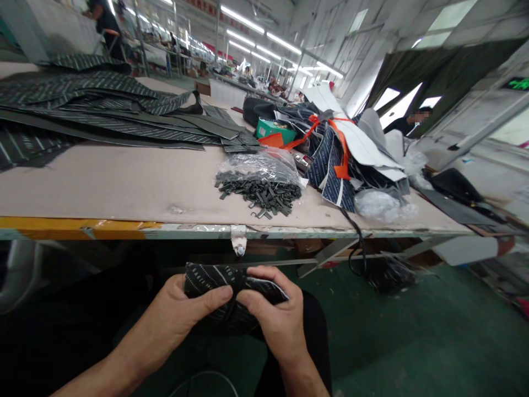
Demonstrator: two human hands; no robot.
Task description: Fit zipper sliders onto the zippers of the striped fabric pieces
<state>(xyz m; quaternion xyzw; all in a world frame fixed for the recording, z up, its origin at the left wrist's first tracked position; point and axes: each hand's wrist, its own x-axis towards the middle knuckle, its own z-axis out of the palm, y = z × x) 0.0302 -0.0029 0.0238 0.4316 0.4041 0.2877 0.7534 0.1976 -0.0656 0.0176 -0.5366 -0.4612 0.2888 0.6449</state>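
Below the table's front edge, over my lap, both hands grip one folded bundle of dark striped fabric (206, 281) with pale printed lettering. My left hand (182, 306) holds its left end, thumb lying across the top face. On the right end, my right hand (273, 309) pinches a folded flap between thumb and fingers; a light edge shows there. The two thumbs almost meet at a dark band around the middle. The fingers underneath the bundle are hidden.
On the table (124, 187) lie a plastic bag spilling small dark clips (268, 196), stacked striped fabric strips (103, 105), a green box (275, 130) and a pile of navy fabric pieces (326, 160) with an orange strap. A metal bracket (238, 240) juts from the table edge. People work farther back.
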